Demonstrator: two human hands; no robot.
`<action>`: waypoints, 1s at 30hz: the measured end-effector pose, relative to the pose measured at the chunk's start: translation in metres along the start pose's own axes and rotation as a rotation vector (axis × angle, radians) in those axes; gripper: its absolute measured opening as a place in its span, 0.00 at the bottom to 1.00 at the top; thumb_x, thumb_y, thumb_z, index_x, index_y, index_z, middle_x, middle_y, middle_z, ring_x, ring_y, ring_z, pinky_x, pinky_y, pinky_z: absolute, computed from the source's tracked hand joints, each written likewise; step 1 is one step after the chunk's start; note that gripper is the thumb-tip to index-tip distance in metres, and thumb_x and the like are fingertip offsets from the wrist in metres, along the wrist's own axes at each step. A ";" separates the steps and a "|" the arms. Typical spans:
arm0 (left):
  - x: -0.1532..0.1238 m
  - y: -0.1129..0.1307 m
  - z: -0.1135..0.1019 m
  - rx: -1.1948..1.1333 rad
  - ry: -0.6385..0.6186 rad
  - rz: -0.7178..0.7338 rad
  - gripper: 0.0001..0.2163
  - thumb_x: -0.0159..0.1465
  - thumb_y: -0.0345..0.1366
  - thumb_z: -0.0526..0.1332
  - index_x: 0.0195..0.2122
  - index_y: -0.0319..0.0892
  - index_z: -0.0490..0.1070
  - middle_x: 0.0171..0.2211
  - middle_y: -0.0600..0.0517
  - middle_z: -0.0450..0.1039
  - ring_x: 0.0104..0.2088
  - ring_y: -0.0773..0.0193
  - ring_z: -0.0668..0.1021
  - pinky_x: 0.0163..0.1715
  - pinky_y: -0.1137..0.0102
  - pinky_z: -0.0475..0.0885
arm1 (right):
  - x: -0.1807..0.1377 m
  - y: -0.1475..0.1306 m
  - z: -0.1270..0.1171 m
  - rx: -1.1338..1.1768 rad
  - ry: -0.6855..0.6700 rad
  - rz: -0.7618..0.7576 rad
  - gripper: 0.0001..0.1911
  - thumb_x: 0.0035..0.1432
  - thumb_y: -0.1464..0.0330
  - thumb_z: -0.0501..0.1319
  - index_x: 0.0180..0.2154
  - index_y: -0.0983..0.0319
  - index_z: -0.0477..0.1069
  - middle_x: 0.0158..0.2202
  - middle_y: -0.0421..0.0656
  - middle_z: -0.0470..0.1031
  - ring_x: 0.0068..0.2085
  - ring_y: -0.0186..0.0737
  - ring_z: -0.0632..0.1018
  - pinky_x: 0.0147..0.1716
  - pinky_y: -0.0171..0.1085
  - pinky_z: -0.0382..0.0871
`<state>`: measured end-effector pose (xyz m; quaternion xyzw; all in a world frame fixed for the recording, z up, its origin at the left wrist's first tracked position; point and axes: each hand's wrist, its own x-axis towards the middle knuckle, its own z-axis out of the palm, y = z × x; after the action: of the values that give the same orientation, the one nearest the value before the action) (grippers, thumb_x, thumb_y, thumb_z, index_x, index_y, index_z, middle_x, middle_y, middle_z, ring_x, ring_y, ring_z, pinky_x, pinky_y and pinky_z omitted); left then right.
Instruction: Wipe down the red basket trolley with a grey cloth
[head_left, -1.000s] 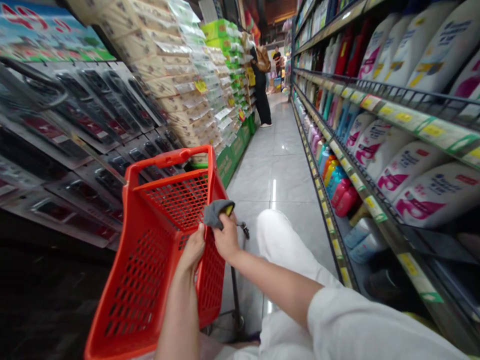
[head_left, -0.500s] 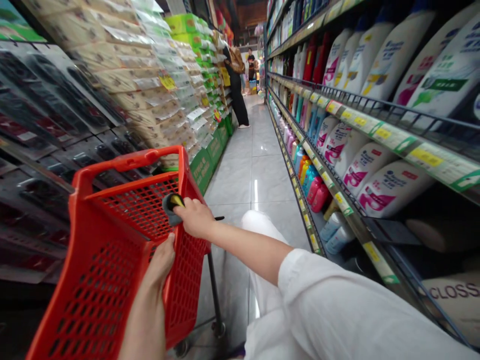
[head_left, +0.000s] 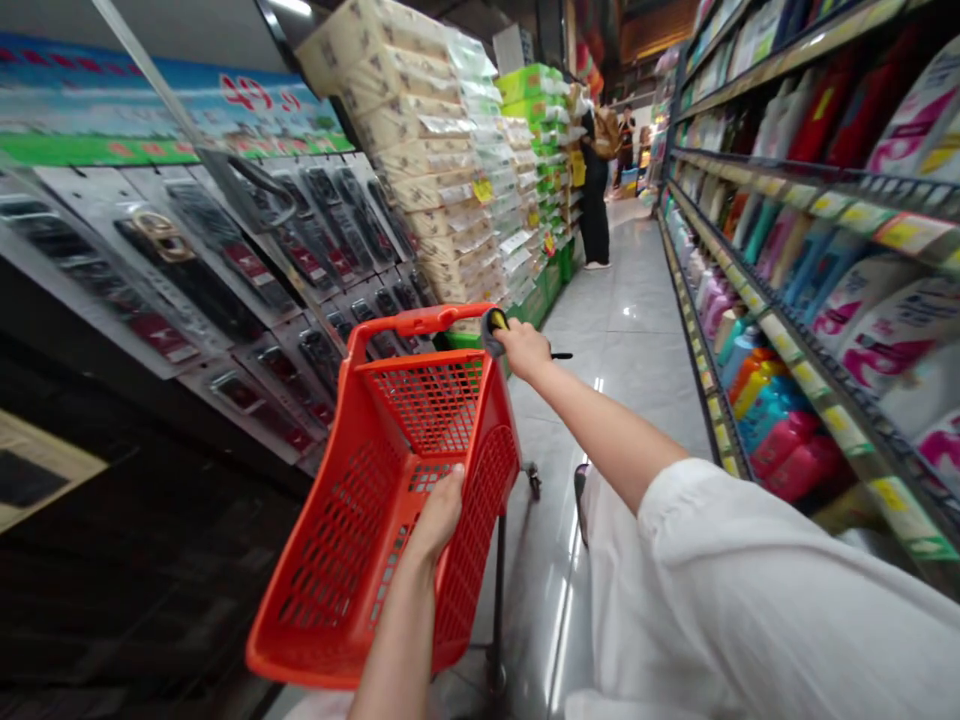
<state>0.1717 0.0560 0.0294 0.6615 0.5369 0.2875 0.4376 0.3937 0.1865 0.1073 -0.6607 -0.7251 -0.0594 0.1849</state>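
Note:
A red plastic shopping cart (head_left: 360, 470) with perforated walls stands in front of me, its basket tilted in view. My left hand (head_left: 442, 505) grips the rim of its right wall, thumb on top and the other fingers hidden. Over the cart's far right corner, my right hand (head_left: 525, 348) is closed round a grey and black item with a yellow part (head_left: 494, 328). A thin dark end of it sticks out on the hand's other side. I cannot make out exactly what kind of item it is.
Shelves of shampoo bottles (head_left: 900, 320) line the right side. On the left hang packaged belts (head_left: 187, 260) beside tall stacks of beige packs (head_left: 420, 150). A person in dark clothes with a brown backpack (head_left: 606, 135) stands farther along the grey tiled aisle (head_left: 630, 290).
My view has swung left, so cart and hands appear farther right and more of the belt rack shows. Both hands keep their places, the right still holding the grey and black item.

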 end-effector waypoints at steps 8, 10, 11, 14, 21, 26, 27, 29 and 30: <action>0.000 -0.008 0.000 -0.365 -0.039 -0.207 0.30 0.65 0.56 0.47 0.47 0.35 0.76 0.41 0.43 0.80 0.51 0.51 0.77 0.54 0.60 0.68 | -0.067 -0.035 0.020 0.069 -0.057 -0.132 0.21 0.61 0.74 0.49 0.53 0.56 0.69 0.51 0.49 0.66 0.47 0.45 0.69 0.41 0.39 0.66; -0.002 -0.007 0.000 -0.567 -0.125 -0.301 0.30 0.67 0.56 0.43 0.51 0.38 0.74 0.40 0.44 0.80 0.46 0.53 0.79 0.50 0.60 0.71 | -0.101 -0.054 0.024 0.100 -0.115 -0.204 0.20 0.59 0.72 0.52 0.53 0.57 0.68 0.49 0.48 0.67 0.46 0.45 0.70 0.41 0.39 0.67; -0.005 -0.006 -0.001 -0.642 -0.157 -0.338 0.30 0.68 0.55 0.42 0.52 0.39 0.73 0.40 0.44 0.80 0.45 0.54 0.80 0.48 0.60 0.71 | -0.115 -0.061 0.024 0.118 -0.144 -0.241 0.20 0.59 0.70 0.53 0.52 0.57 0.68 0.49 0.48 0.67 0.45 0.44 0.71 0.41 0.39 0.67; -0.020 -0.009 -0.010 -0.748 -0.192 -0.387 0.28 0.68 0.54 0.43 0.53 0.40 0.72 0.41 0.43 0.79 0.42 0.57 0.80 0.44 0.64 0.72 | -0.137 -0.069 0.020 0.154 -0.211 -0.359 0.20 0.57 0.68 0.55 0.52 0.56 0.68 0.47 0.47 0.68 0.44 0.44 0.72 0.40 0.39 0.67; -0.063 -0.041 -0.030 -0.697 -0.094 -0.506 0.20 0.65 0.51 0.55 0.42 0.39 0.74 0.35 0.47 0.77 0.29 0.67 0.77 0.31 0.73 0.71 | -0.136 -0.077 0.017 0.152 -0.140 -0.124 0.20 0.59 0.73 0.52 0.53 0.57 0.67 0.49 0.49 0.66 0.48 0.45 0.71 0.41 0.39 0.68; -0.062 -0.055 -0.026 -0.554 -0.056 -0.500 0.20 0.58 0.55 0.61 0.35 0.40 0.70 0.29 0.52 0.74 0.24 0.69 0.74 0.25 0.74 0.68 | -0.191 -0.098 0.029 0.223 -0.207 -0.229 0.20 0.59 0.71 0.54 0.53 0.56 0.67 0.50 0.48 0.65 0.48 0.44 0.69 0.43 0.39 0.68; -0.061 -0.056 -0.026 -0.525 -0.065 -0.489 0.21 0.57 0.56 0.61 0.35 0.41 0.70 0.29 0.52 0.73 0.24 0.70 0.73 0.26 0.74 0.68 | -0.196 -0.097 0.029 0.232 -0.231 -0.281 0.20 0.59 0.71 0.55 0.53 0.55 0.66 0.50 0.48 0.65 0.48 0.44 0.69 0.43 0.39 0.68; -0.059 -0.059 -0.027 -0.471 -0.084 -0.493 0.20 0.58 0.55 0.59 0.35 0.41 0.71 0.29 0.52 0.74 0.23 0.70 0.73 0.26 0.73 0.68 | -0.194 -0.089 0.027 0.224 -0.269 -0.336 0.22 0.59 0.70 0.55 0.55 0.53 0.65 0.51 0.47 0.65 0.48 0.44 0.69 0.43 0.40 0.68; -0.059 -0.061 -0.026 -0.433 -0.093 -0.504 0.19 0.60 0.54 0.59 0.35 0.40 0.72 0.29 0.52 0.74 0.24 0.69 0.73 0.26 0.73 0.68 | -0.188 -0.085 0.026 0.209 -0.280 -0.330 0.22 0.59 0.70 0.54 0.56 0.53 0.65 0.51 0.47 0.65 0.48 0.44 0.69 0.43 0.40 0.68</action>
<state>0.1061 0.0093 -0.0081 0.4120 0.5896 0.2469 0.6494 0.3167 0.0088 0.0318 -0.5124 -0.8439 0.0791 0.1377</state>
